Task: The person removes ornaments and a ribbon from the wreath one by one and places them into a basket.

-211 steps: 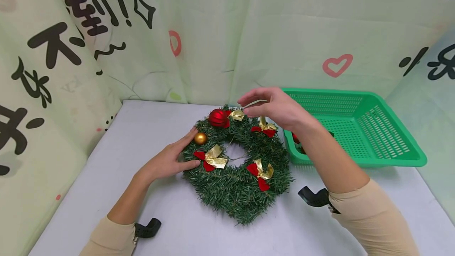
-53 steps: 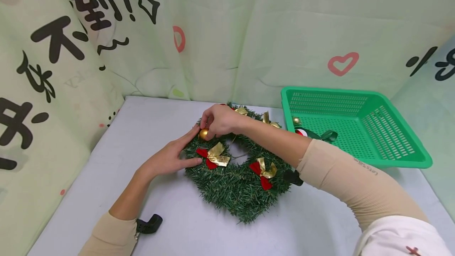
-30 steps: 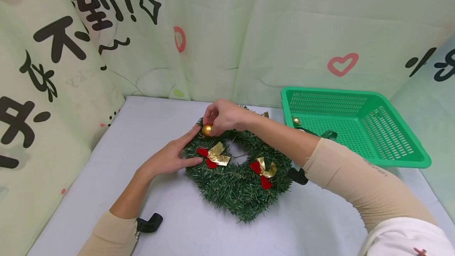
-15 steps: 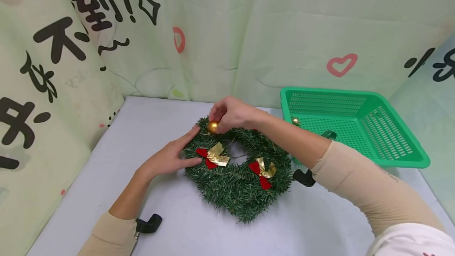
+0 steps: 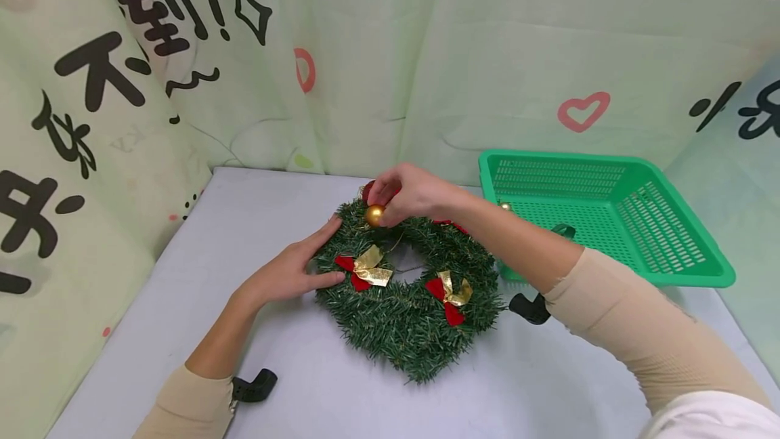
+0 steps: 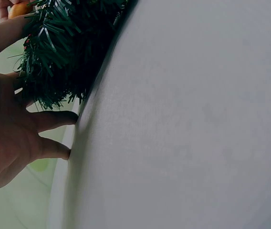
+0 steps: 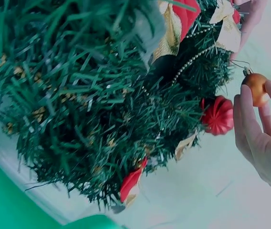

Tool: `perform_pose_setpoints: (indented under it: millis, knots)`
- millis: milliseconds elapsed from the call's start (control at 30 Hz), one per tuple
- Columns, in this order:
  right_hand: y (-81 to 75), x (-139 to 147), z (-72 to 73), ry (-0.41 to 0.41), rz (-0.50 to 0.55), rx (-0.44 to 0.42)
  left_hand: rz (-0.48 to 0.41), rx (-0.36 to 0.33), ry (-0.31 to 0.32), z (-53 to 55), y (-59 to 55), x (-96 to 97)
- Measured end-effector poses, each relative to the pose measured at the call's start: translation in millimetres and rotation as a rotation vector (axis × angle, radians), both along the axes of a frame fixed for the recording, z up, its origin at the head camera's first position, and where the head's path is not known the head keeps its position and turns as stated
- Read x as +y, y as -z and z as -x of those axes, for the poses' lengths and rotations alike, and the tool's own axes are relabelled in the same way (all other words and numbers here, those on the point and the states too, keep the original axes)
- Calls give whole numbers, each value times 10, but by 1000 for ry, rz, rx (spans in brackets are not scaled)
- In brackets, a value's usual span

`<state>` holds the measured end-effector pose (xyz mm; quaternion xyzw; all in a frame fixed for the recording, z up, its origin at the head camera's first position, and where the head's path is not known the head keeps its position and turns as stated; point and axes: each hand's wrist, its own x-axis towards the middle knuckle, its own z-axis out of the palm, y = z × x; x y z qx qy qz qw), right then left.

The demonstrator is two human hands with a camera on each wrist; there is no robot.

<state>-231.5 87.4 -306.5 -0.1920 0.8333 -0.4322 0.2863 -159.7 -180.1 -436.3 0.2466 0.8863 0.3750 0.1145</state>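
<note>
A green artificial wreath (image 5: 414, 334) lies on the white table, with red-and-gold bows on it. My left hand (image 5: 292, 271) rests on its left side, thumb and fingers spread. Between the fingertips of my right hand (image 5: 411, 194) is a gold bauble (image 5: 374, 215), pinched at the wreath's upper left. In the right wrist view the gold bauble (image 7: 255, 89) has a thin wire loop on its cap and is held beside the greenery. A ribbed red bauble (image 7: 217, 115) sits on the wreath close to it; the right hand partly hides it in the head view.
A green plastic basket (image 5: 670, 239) stands at the back right, beside the wreath. Inside it are a small gold ball (image 5: 506, 206) and a dark green ribbon (image 5: 563, 230), partly behind the right forearm. A printed curtain (image 5: 487, 53) hangs behind the table.
My right hand has come down from above the wreath's back and taken hold of the gold bauble. It has moved the bauble rightward and back. The left hand has stayed in place.
</note>
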Motion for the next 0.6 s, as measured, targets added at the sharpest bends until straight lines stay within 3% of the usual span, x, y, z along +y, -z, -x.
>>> perform_pose_setpoints:
  millis: [600]
  knots:
    - [-68,489,49,43,-76,-13,8,-3,-7,-7,3,12]
